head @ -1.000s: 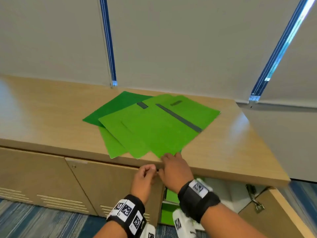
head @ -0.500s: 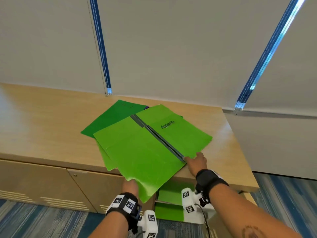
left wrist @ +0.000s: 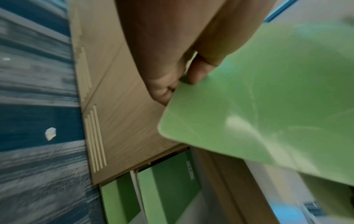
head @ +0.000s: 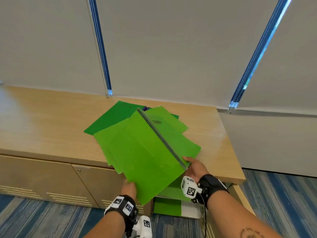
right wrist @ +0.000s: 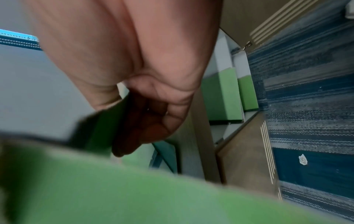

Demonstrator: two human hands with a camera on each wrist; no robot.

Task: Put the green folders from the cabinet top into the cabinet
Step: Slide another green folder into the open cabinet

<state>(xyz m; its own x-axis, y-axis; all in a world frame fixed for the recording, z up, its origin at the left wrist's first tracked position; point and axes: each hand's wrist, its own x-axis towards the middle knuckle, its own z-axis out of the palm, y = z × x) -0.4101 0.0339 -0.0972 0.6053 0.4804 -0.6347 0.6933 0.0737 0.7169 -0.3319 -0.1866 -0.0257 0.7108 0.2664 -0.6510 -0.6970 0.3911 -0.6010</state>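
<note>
We see both hands gripping the top green folder (head: 145,160), which juts out past the front edge of the cabinet top (head: 42,127), tilted, its grey spine uppermost. The left hand (head: 129,188) pinches the near lower corner, thumb and fingers (left wrist: 199,71) closed on its edge. The right hand (head: 194,166) clamps the near end of the spine, fingers (right wrist: 134,136) curled under it. More green folders (head: 109,121) lie fanned on the cabinet top beneath. Below, the cabinet (head: 173,206) stands open, with green folders already upright inside. Blue striped carpet (head: 42,219) covers the floor.
</note>
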